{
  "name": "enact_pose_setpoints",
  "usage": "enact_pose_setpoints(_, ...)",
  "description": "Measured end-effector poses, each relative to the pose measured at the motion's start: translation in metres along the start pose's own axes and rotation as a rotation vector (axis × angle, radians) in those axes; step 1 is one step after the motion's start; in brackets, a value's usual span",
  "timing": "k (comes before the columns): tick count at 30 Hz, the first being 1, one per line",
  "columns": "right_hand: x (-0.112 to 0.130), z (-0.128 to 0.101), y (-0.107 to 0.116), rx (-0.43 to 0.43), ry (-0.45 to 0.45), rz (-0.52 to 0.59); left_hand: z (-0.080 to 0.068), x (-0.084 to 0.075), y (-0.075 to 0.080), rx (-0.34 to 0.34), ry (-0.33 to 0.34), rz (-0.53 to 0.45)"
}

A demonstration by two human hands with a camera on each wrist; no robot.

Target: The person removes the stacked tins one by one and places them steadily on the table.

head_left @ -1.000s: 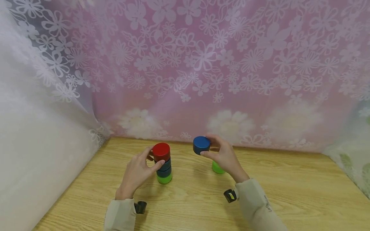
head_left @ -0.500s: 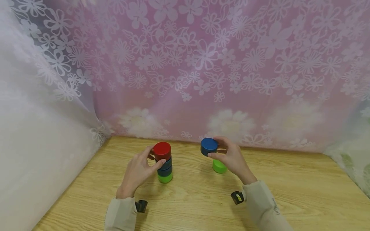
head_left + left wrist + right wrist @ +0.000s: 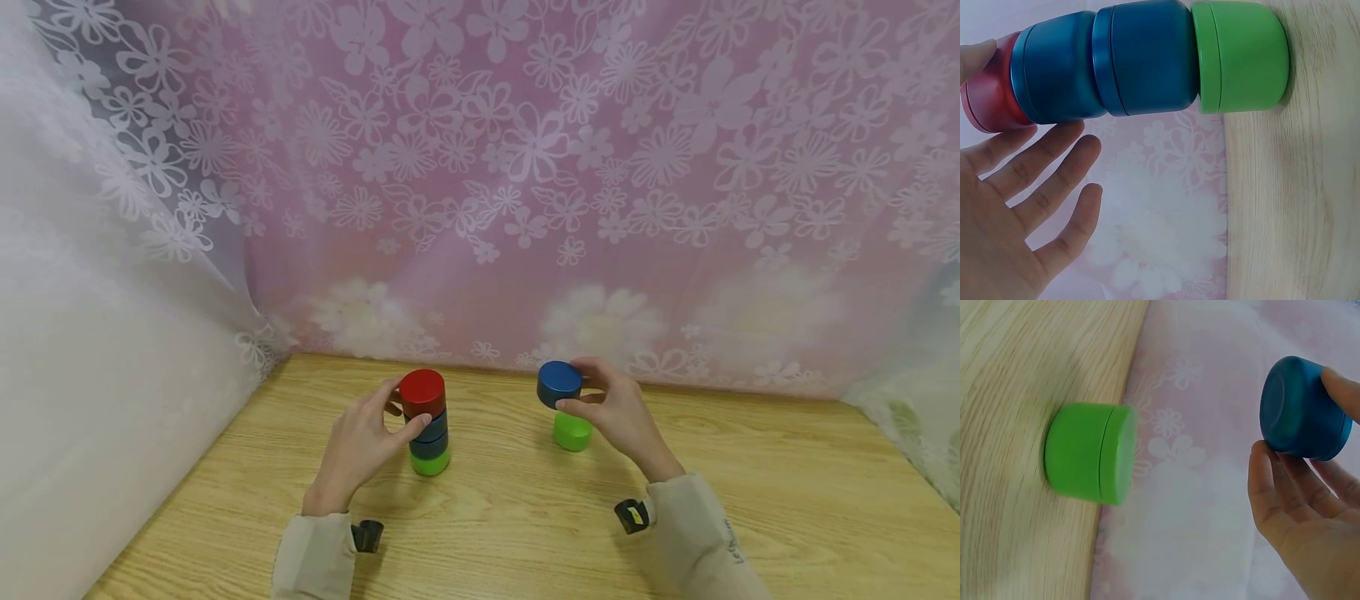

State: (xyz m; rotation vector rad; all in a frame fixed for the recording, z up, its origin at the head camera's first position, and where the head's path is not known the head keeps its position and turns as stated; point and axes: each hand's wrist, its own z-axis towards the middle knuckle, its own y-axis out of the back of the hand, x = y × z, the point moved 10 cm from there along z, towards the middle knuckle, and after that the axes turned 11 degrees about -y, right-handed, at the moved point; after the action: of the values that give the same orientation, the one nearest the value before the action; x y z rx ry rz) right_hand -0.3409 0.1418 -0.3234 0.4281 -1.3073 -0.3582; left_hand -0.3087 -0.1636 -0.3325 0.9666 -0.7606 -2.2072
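On the left stands an upright stack of small round lidded tins: a red tin (image 3: 422, 393) on top, an upper blue tin (image 3: 1057, 67) and a lower blue tin (image 3: 1147, 57) below it, and a green tin (image 3: 1247, 57) at the bottom. My left hand (image 3: 358, 450) holds the red tin between thumb and fingers, the other fingers spread beside the stack. A third blue tin (image 3: 1304, 409) is pinched by my right hand (image 3: 624, 421), raised in the air. Below it a second green tin (image 3: 573, 432) stands on the table, apart from the blue one.
The wooden table (image 3: 487, 517) reaches back to a pink flowered curtain (image 3: 480, 208). White cloth (image 3: 112, 375) hangs along the left side, and more sheer cloth on the right. A black wrist device (image 3: 632, 516) sits at the right cuff, another at the left.
My right hand has moved to the right with the blue tin, bringing it from left of the lone green tin to nearly above it. The left hand and the stack stay in place.
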Motion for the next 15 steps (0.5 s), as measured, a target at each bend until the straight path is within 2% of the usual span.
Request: enact_pose_setpoints(15,-0.018,-0.002,0.017,-0.025,-0.045,-0.046,0.000,-0.002,0.001,-0.002,-0.002,-0.002)
